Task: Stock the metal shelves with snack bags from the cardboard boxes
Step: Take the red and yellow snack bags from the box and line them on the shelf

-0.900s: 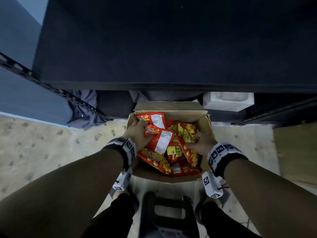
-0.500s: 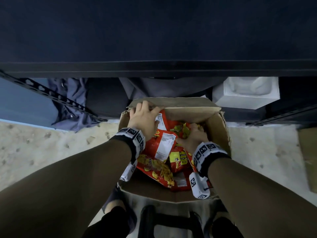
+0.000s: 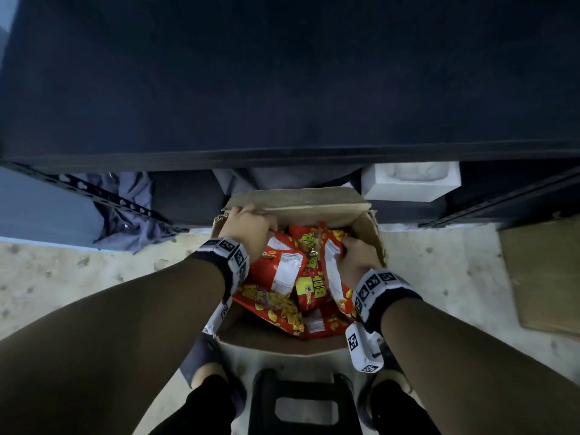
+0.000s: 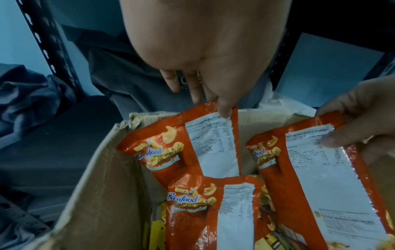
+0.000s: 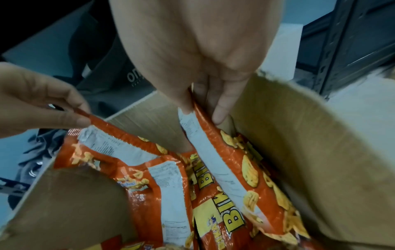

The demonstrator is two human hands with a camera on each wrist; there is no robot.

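Note:
An open cardboard box [image 3: 298,202] on the floor holds several red snack bags [image 3: 282,306]. It stands in front of the dark metal shelf [image 3: 282,155]. My left hand [image 3: 251,224] is at the box's far left corner and pinches the top seam of one red bag [image 4: 192,143] between thumb and fingers [image 4: 224,110]. My right hand [image 3: 354,259] is at the right side of the box and pinches the top of another red bag [image 5: 235,160], held on edge. Both bags are raised but their lower ends are still in the box.
A white foam block [image 3: 408,183] and grey cloth [image 3: 125,215] lie under the shelf behind the box. A perforated shelf post [image 3: 103,196] slants at the left. Flat cardboard [image 3: 549,277] lies on the floor at the right. A black stool [image 3: 301,403] is between my feet.
Both hands have moved deeper toward the box's far side and each has taken a bag by its top edge. The two bags now stand raised instead of lying flat.

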